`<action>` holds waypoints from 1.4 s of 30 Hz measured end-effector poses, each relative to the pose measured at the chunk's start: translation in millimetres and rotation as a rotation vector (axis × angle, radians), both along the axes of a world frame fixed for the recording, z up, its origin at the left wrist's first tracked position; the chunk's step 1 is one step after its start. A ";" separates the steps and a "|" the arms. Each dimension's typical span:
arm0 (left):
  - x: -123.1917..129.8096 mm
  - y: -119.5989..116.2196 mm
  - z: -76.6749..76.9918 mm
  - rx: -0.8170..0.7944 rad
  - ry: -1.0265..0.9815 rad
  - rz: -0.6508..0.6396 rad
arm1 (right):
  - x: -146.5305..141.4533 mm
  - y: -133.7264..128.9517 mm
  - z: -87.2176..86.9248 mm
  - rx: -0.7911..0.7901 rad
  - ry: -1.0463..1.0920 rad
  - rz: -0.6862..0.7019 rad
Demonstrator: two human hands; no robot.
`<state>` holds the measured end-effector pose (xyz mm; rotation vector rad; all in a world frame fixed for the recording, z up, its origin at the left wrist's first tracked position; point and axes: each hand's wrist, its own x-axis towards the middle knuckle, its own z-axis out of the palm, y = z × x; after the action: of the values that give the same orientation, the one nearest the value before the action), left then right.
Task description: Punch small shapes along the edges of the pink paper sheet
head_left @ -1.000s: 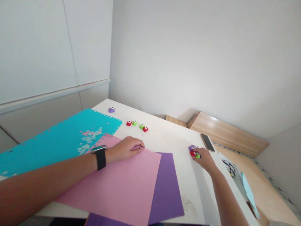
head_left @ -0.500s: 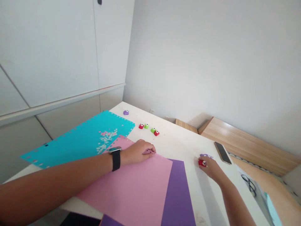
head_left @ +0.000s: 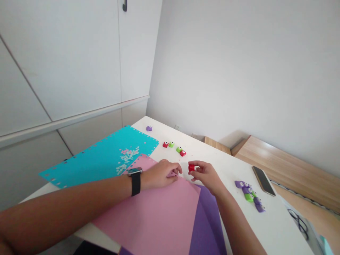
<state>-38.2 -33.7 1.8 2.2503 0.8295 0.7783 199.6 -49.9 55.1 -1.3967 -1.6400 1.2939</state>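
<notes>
Head view | left hand (head_left: 159,175): fingers (head_left: 174,169) pressed together on pink cardstock sheet (head_left: 148,216) | right hand (head_left: 207,176): fingers (head_left: 198,166) pinching red plastic craft punch (head_left: 191,168)

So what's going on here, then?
A person's right hand holds a small red craft punch near the edge of a pink paper sheet, and the left hand rests on that edge. More punches sit on the white table, with a purple and green cluster beside a phone.

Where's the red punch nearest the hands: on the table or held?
Held: the red punch is pinched in the right hand, not resting on the table.
</notes>
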 end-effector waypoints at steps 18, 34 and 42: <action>0.0 -3.7 14.1 0.089 0.071 0.018 | -2.8 -20.2 -16.1 0.587 -0.441 0.212; 2.0 -3.7 15.0 0.077 0.029 0.052 | -7.9 -24.9 -13.4 0.332 -0.268 0.214; 2.1 -5.9 18.0 0.094 0.045 0.065 | -0.7 -17.8 -24.1 0.151 -0.227 0.207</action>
<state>-36.1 -39.6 19.7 2.3414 0.9084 0.8139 198.9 -67.7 31.0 -1.3494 -2.0356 1.1260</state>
